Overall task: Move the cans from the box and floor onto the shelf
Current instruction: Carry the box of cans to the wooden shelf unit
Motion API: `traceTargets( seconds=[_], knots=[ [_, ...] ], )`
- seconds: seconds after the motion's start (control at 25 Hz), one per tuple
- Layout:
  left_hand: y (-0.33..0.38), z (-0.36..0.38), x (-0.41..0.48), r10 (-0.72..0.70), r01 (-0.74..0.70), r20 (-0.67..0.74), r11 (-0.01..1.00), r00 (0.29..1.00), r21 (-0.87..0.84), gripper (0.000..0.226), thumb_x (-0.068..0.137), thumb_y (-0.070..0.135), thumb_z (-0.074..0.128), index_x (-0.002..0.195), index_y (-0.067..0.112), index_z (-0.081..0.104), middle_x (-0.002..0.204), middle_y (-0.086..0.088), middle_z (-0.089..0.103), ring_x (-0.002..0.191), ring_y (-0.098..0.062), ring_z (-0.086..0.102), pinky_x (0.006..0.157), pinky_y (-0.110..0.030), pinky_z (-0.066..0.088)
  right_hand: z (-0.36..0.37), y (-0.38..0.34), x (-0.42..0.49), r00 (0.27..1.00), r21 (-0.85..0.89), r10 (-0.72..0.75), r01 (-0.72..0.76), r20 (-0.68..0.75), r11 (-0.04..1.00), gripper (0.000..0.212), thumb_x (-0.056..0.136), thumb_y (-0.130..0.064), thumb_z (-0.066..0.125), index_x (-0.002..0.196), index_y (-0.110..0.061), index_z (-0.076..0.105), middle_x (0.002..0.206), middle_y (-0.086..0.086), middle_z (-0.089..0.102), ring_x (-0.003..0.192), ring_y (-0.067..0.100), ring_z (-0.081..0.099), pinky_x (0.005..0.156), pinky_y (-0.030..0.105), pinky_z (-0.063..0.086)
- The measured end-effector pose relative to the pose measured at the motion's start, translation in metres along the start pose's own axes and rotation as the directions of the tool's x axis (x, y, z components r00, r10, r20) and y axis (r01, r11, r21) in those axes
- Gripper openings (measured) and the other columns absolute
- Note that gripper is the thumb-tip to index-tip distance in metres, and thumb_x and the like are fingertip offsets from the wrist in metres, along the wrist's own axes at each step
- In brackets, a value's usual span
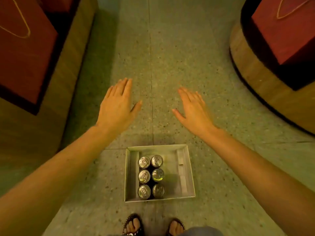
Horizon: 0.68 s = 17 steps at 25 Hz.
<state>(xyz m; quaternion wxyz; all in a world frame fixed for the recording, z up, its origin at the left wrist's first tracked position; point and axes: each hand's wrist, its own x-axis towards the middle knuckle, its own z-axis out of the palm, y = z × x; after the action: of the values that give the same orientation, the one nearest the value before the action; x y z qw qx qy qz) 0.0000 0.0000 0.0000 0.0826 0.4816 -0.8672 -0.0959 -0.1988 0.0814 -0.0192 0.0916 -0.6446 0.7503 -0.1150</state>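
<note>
A shallow grey box (pixel 186 172) lies on the floor just ahead of my feet. Several silver-topped cans (pixel 151 176) stand upright in its left half, in two columns. My left hand (pixel 117 106) hovers palm down, fingers spread, well above and beyond the box's left side. My right hand (pixel 193 110) mirrors it on the other side, also flat with fingers apart. Neither hand touches a can or the box. No shelf shows in this view.
A speckled floor (pixel 170 57) runs ahead as an aisle. A wooden display base with dark red boxes (pixel 23 53) stands on the left. A rounded wooden stand with a red box (pixel 286 31) is on the right. My sandalled feet (pixel 153 225) are at the bottom edge.
</note>
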Motion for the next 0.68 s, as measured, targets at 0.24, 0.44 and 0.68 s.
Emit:
traceTargets(
  seconds=[0.24,0.44,0.68],
  knots=[
    [-0.049,0.163,-0.068,-0.086,0.092,0.123,0.995,0.989,-0.045,0.067,0.092,0.037,0.046,0.144,0.005,0.02,0.152,-0.015,0.026,0.139,-0.031,0.028,0.114,-0.04,0.02,0.17,0.053,-0.054,0.996,0.034,0.07,-0.071,0.047,0.997,0.063,0.09,-0.033,0.049,0.141,-0.005,0.026,0.148,0.016,0.032,0.136,0.03,0.032,0.114,0.041,0.017],
    [-0.087,0.255,-0.122,-0.199,0.238,0.231,0.958,0.952,-0.159,0.069,0.09,0.036,0.049,0.146,0.012,0.017,0.151,-0.013,0.029,0.134,-0.031,0.035,0.108,-0.041,0.031,0.263,0.095,-0.103,0.962,0.126,0.265,-0.272,0.071,0.954,0.068,0.087,-0.024,0.056,0.141,-0.003,0.022,0.149,0.019,0.03,0.135,0.034,0.032,0.113,0.044,0.025],
    [-0.077,0.297,-0.17,-0.4,0.517,0.328,0.657,0.856,-0.549,0.06,0.088,0.017,0.055,0.141,0.021,0.027,0.128,-0.003,0.051,0.112,-0.022,0.051,0.094,-0.036,0.042,0.29,0.112,-0.146,0.883,0.459,0.445,-0.459,0.147,0.76,0.062,0.087,-0.018,0.053,0.141,-0.014,0.023,0.133,0.006,0.047,0.113,0.026,0.051,0.096,0.035,0.04]
  ],
)
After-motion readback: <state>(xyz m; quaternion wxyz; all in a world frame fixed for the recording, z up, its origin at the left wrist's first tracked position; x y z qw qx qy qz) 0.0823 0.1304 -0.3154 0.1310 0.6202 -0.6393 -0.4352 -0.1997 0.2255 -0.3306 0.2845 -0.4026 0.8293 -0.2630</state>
